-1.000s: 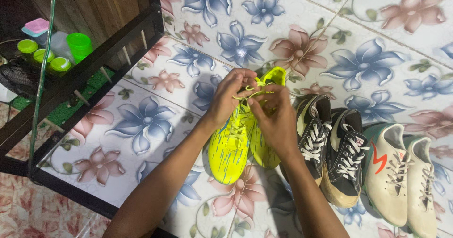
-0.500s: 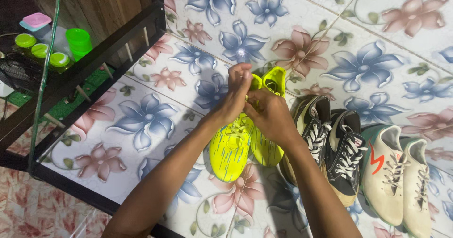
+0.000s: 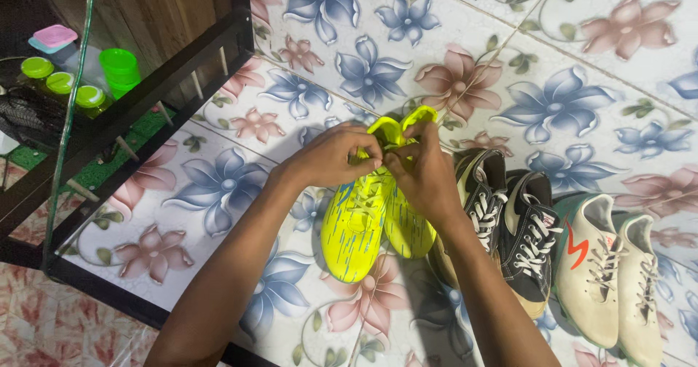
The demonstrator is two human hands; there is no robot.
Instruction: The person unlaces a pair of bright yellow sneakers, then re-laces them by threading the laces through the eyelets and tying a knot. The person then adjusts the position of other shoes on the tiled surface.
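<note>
The pair of neon yellow lace-up football shoes (image 3: 367,218) lies on the flower-patterned tiled floor (image 3: 552,69), side by side, long axes running up and slightly right, toes toward me and heel openings toward the wall. My left hand (image 3: 334,156) is pinched shut on the yellow laces (image 3: 378,165) at the shoe openings, and my right hand (image 3: 422,174) is closed on the same laces, fingertips of both hands meeting. Just right of the yellow pair stand black canvas sneakers with white laces (image 3: 509,221), then cream football shoes with a red mark (image 3: 607,265). At left, a black metal-framed glass shelf (image 3: 145,83) holds green-lidded plastic cups (image 3: 120,65).
</note>
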